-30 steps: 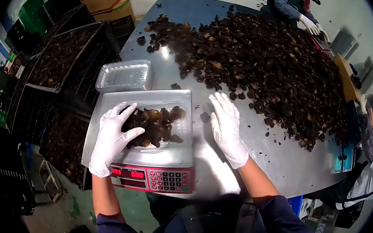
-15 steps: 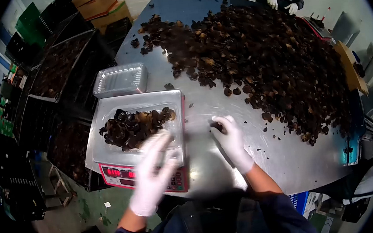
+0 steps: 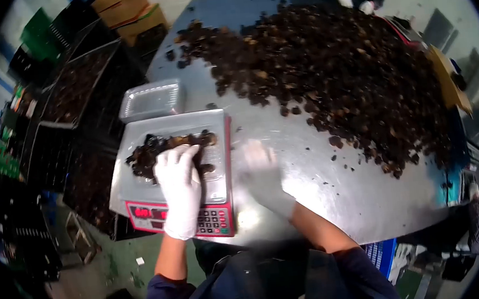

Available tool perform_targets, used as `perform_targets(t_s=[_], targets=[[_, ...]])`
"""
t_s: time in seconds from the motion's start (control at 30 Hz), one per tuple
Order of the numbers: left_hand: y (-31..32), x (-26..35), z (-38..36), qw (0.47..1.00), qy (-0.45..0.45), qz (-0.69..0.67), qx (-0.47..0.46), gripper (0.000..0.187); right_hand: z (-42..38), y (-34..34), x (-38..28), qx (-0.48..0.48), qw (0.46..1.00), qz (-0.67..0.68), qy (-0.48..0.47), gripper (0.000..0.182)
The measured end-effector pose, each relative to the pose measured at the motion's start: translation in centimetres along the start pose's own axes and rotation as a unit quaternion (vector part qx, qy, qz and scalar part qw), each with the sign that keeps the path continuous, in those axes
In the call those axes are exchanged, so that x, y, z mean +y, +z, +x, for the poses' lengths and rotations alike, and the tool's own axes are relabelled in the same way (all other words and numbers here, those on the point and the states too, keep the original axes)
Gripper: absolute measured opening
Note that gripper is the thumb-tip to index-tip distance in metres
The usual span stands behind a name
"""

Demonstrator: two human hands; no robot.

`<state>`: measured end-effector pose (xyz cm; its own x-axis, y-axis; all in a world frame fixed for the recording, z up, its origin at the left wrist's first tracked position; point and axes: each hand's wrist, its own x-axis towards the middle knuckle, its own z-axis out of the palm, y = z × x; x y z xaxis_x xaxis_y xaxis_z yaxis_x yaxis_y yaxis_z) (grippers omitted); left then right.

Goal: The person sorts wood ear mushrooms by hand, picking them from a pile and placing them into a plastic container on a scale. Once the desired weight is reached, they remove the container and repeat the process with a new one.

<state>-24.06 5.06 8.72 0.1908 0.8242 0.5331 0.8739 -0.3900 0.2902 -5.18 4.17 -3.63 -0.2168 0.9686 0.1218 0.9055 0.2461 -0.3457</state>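
A red and silver scale [image 3: 223, 151] stands at the left of the metal table, with a clear tray [image 3: 215, 180] on its plate. Dark, mushroom-like pieces [image 3: 147, 152] fill part of the tray. My left hand [image 3: 179, 178], in a white glove, lies over their near side with its fingers curled down; what its fingertips hold, if anything, is hidden. Right of the scale, my right hand [image 3: 264, 170], also gloved, is above the bare metal and smeared by motion. A large heap of the same dark pieces [image 3: 336, 71] covers the table's far and right side.
Empty clear trays [image 3: 151, 100] sit behind the scale. Black crates [image 3: 80, 84] with dark pieces stand left of the metal table [image 3: 284, 139]. Cardboard boxes [image 3: 122, 8] are at the back left. Across the table are a co-worker's gloved hands [image 3: 355, 3]. A blue crate [image 3: 381, 256] is below the near edge.
My left hand has moved onto the pieces in the tray, its fingers now curled. My right hand has shifted left, nearer the scale, and has blurred. The view has shifted slightly.
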Motion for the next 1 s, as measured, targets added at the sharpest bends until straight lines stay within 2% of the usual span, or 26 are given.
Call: perform_targets(t_s=[0.07, 0.13, 0.17, 0.2, 0.27, 0.33, 0.37, 0.4, 0.43, 0.47, 0.5, 0.53, 0.57, 0.6, 0.63, 0.67, 0.73, 0.77, 0.8, 0.83, 0.87, 0.9, 0.97, 1.0], targets=[[0.7, -1.1, 0.2, 0.999, 0.017, 0.033, -0.021, 0.040, 2.7, 3.5, 0.5, 0.119, 0.991, -0.049, -0.027, 0.066], [0.2, 0.2, -0.2, 0.996, 0.027, 0.077, 0.023, 0.044, 4.8, 5.2, 1.8, 0.074, 0.995, -0.037, 0.048, 0.071], [-0.2, 0.7, -0.3, 0.996, 0.030, 0.078, 0.016, 0.046, 5.4, 4.6, 2.1, 0.012, 0.995, -0.058, 0.079, 0.073], [-0.4, 1.5, -0.6, 0.997, 0.032, 0.063, 0.029, 0.045, 4.4, 4.7, 3.4, 0.013, 0.994, -0.061, 0.092, 0.073], [-0.6, 3.9, -1.1, 0.998, 0.052, -0.020, 0.006, 0.046, 0.9, 4.7, 7.0, 0.208, 0.951, -0.194, 0.119, 0.078], [0.4, 6.3, -2.0, 0.992, 0.072, -0.098, -0.040, 0.048, -4.3, 4.5, 12.3, 0.266, 0.934, -0.134, 0.196, 0.080], [1.2, 7.4, -2.5, 0.987, 0.083, -0.121, -0.071, 0.046, -8.0, 2.8, 13.9, 0.230, 0.913, -0.193, 0.276, 0.077], [2.0, 8.6, -3.1, 0.980, 0.093, -0.144, -0.102, 0.044, -13.3, -1.5, 14.0, 0.173, 0.909, -0.111, 0.362, 0.076], [3.0, 9.5, -3.7, 0.971, 0.103, -0.168, -0.139, 0.043, -18.7, -4.0, 14.0, 0.151, 0.825, -0.412, 0.355, 0.074], [4.0, 10.4, -4.2, 0.960, 0.113, -0.191, -0.173, 0.042, -24.1, -6.3, 15.1, 0.059, 0.809, -0.286, 0.510, 0.069], [4.4, 11.1, -4.7, 0.943, 0.108, -0.243, -0.203, 0.042, -32.2, -5.4, 17.9, 0.095, 0.764, -0.333, 0.544, 0.064], [5.0, 12.0, -5.2, 0.922, 0.072, -0.291, -0.245, 0.047, -38.6, -7.8, 18.6, 0.071, 0.755, -0.299, 0.579, 0.064], [6.2, 12.3, -5.7, 0.912, 0.073, -0.306, -0.265, 0.049, -44.6, -8.6, 18.8, -0.026, 0.649, -0.303, 0.697, 0.066], [7.7, 12.5, -6.2, 0.901, 0.073, -0.320, -0.284, 0.052, -45.5, -11.8, 16.5, -0.051, 0.570, -0.264, 0.776, 0.066], [9.2, 13.1, -6.4, 0.899, 0.075, -0.323, -0.285, 0.052, -48.9, -11.5, 16.4, -0.025, 0.545, -0.301, 0.782, 0.067], [10.7, 13.7, -6.3, 0.896, 0.057, -0.312, -0.311, 0.058, -49.3, -12.0, 16.1, 0.024, 0.557, -0.313, 0.769, 0.061], [13.8, 14.3, -6.6, 0.891, 0.041, -0.297, -0.340, 0.065, -46.0, -12.9, 15.5, 0.189, 0.704, -0.248, 0.639, 0.054], [15.8, 14.6, -6.7, 0.921, 0.068, -0.238, -0.302, 0.071, -42.7, -11.7, 16.3, 0.231, 0.774, -0.322, 0.495, 0.050], [17.1, 15.0, -6.4, 0.945, 0.094, -0.177, -0.260, 0.077, -37.3, -12.1, 15.6, 0.247, 0.808, -0.225, 0.485, 0.050], [18.1, 15.3, -5.9, 0.953, 0.074, -0.134, -0.262, 0.080, -31.7, -11.9, 14.3, 0.233, 0.846, -0.239, 0.417, 0.051], [19.0, 15.5, -5.3, 0.959, 0.055, -0.092, -0.264, 0.082, -28.0, -10.4, 14.8, 0.225, 0.885, -0.193, 0.358, 0.054], [20.2, 15.1, -5.2, 0.969, 0.035, -0.075, -0.233, 0.080, -23.0, -9.7, 13.7, 0.190, 0.918, -0.088, 0.337, 0.058], [20.9, 14.8, -5.6, 0.970, 0.054, -0.054, -0.229, 0.079, -17.6, -1.4, 16.9, 0.201, 0.959, 0.019, 0.201, 0.069], [20.9, 14.8, -5.7, 0.971, 0.068, -0.030, -0.227, 0.079, -14.6, -1.0, 16.3, 0.170, 0.964, -0.012, 0.203, 0.071]])
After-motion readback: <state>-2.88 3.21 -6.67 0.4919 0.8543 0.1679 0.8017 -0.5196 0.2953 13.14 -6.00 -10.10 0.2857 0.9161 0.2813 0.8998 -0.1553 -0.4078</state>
